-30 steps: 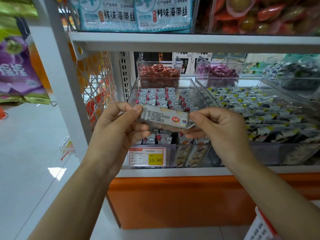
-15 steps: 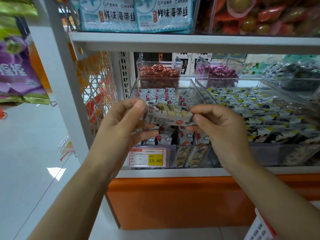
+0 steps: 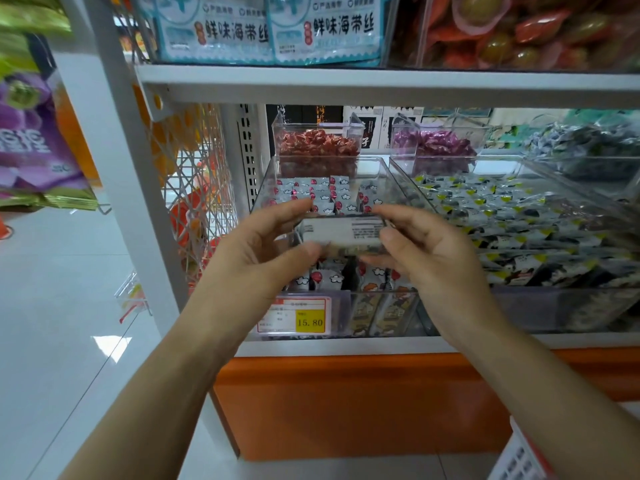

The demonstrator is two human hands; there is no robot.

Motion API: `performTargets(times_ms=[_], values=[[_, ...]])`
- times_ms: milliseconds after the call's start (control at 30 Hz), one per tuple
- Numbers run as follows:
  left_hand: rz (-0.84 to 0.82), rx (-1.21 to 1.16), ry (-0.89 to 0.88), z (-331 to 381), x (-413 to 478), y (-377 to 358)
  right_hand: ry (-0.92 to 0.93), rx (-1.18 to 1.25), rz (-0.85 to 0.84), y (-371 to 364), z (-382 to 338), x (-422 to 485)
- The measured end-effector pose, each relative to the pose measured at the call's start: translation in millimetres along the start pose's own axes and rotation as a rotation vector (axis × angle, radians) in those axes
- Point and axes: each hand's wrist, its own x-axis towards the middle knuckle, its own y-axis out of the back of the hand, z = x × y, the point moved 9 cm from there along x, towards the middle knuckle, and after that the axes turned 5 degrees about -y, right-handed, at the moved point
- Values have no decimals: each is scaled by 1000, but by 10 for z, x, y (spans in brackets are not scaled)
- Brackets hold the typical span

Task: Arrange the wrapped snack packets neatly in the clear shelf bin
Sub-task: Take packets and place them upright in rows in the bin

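- Up close, left hand (image 3: 263, 251) and right hand (image 3: 427, 256) pinch one packet (image 3: 341, 233) by its ends, fingers (image 3: 296, 206) curled on it.
- Packet hangs just above the bin (image 3: 379, 167), over rows (image 3: 311, 192) of packets inside.
- Behind the bin stands a tub (image 3: 317, 143) of red candies.

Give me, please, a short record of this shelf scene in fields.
packet: held level before the bin, white printed side to the camera
left hand: pinches the packet's left end
right hand: pinches its right end
bin: clear, on the shelf, partly filled with packets
price tag: below the hands, reads 15.80
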Motion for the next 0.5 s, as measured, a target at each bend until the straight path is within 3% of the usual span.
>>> performTargets(times_ms=[367, 500], values=[[-32, 54, -13, 40, -12, -81, -17, -23, 35, 36, -36, -24], [-21, 99, 6, 7, -24, -125, 87, -154, 120, 75, -138, -55]])
